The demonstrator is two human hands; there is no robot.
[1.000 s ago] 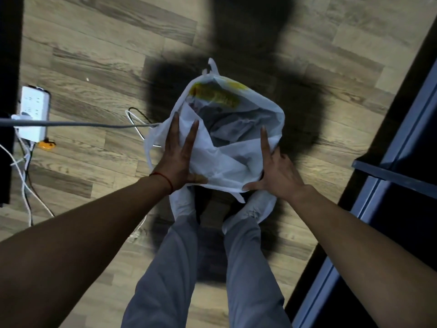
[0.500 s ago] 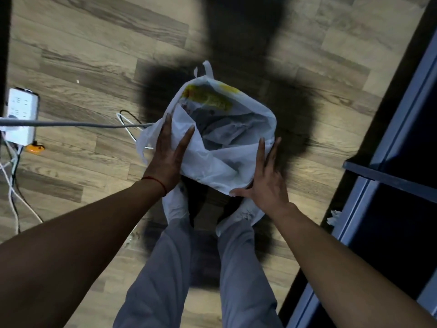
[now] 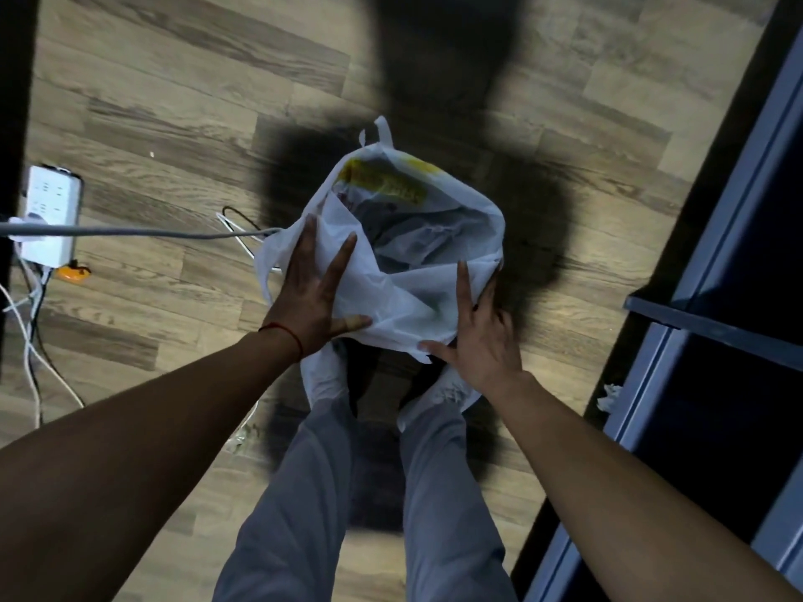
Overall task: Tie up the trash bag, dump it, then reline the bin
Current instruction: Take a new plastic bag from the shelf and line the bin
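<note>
your thin white plastic trash bag with the yellow print (image 3: 434,297) stands on the wood-grain plank floor (image 3: 174,102) just ahead of your white shoes (image 3: 323,380), between your two hands. its mouth gapes, not tied, with crumpled rubbish showing inside; one handle loop sticks up at the far side and another hangs off the left.

your left hand (image 3: 313,297) lies flat against the bag's near left side, fingers straight and spread, thumb stretched along the lower fold; it grasps nothing. a red string (image 3: 287,332) circles that wrist. your right hand (image 3: 478,341) rests on the near right edge, forefinger straight up along the plastic and thumb splayed onto the fold; the other fingers are blurred, but none plainly closes on the bag.

to your left a white power strip (image 3: 50,215) lies on the floor beside a small orange object (image 3: 74,272), and a grey cable (image 3: 130,231) runs from there towards the bag. a dark blue metal frame (image 3: 717,236) rises on your right, a crumpled white scrap (image 3: 608,397) at its foot.
</note>
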